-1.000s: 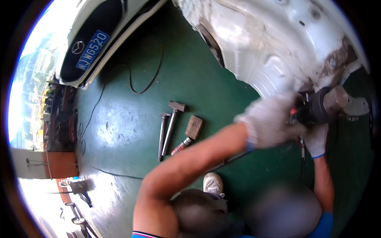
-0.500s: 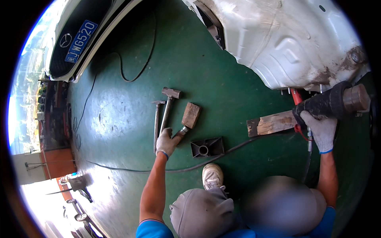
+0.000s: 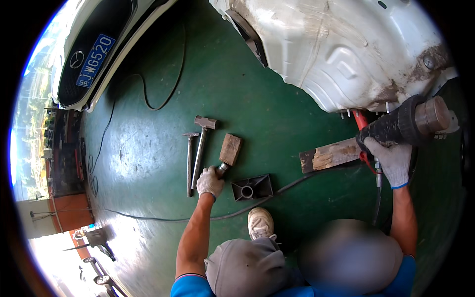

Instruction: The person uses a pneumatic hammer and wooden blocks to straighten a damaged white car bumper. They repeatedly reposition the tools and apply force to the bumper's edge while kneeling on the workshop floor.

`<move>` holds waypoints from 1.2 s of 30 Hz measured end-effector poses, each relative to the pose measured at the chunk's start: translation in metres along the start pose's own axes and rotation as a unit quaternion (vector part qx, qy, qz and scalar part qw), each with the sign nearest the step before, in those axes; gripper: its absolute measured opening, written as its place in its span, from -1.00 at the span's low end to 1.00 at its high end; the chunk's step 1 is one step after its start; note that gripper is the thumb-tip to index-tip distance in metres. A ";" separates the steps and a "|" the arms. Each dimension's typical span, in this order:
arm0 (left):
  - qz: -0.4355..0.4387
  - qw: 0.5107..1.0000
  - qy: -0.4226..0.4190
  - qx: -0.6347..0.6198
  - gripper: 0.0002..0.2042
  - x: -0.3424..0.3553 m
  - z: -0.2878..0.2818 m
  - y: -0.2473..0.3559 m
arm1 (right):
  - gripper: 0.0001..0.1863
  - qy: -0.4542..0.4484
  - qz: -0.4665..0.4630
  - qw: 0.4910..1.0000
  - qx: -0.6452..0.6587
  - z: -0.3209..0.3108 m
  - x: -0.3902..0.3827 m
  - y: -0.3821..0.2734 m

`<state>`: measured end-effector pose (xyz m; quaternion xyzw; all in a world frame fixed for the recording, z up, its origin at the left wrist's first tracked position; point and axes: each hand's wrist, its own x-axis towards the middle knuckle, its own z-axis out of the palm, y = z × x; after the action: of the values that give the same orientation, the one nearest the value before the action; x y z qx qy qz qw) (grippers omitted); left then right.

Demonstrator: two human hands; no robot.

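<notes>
My left hand (image 3: 210, 183), in a white glove, is closed around a short metal-collared tool (image 3: 222, 168) lying against a wooden block (image 3: 230, 147) on the floor. Two hammers, a larger one (image 3: 200, 153) and a thinner one (image 3: 189, 163), lie left of it. A black rectangular base with a round socket (image 3: 257, 183) sits just right of that hand. My gloved right hand (image 3: 392, 161) grips a black cylindrical tool (image 3: 391, 126) with a steel end, beside a worn wooden board (image 3: 326, 154) and a red cylinder (image 3: 359, 118) under a white car body panel (image 3: 341, 49).
A white car front (image 3: 69, 69) stands at upper left. Dark hoses (image 3: 292, 186) and cables cross the green floor (image 3: 267, 114). Shelving (image 3: 64, 148) lines the left side. My shoe (image 3: 260, 222) and grey-clad knee (image 3: 242, 267) show at the bottom.
My left hand has moved from the black tool beside the panel down and left to the short tool on the floor, uncovering the board and black base. My right hand stays on the black tool.
</notes>
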<state>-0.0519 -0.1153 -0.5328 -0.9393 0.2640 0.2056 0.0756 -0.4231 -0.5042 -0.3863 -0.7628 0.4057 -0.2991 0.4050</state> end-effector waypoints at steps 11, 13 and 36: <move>0.005 0.997 0.077 -0.029 -0.46 -0.008 0.002 0.004 | -0.74 -0.009 -0.014 1.000 -0.015 0.001 0.001 -0.009; 0.012 0.993 0.114 -0.039 -0.39 -0.011 0.006 0.009 | -0.75 -0.005 -0.016 1.000 -0.013 -0.001 0.000 -0.007; 0.301 0.951 -0.063 0.015 -0.40 -0.049 -0.006 0.057 | -0.43 0.004 -0.024 0.981 -0.190 -0.014 0.004 -0.009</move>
<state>-0.1176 -0.1422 -0.5088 -0.8001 0.5324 0.2734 0.0412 -0.4287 -0.5094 -0.3714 -0.8346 0.4380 -0.2289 0.2435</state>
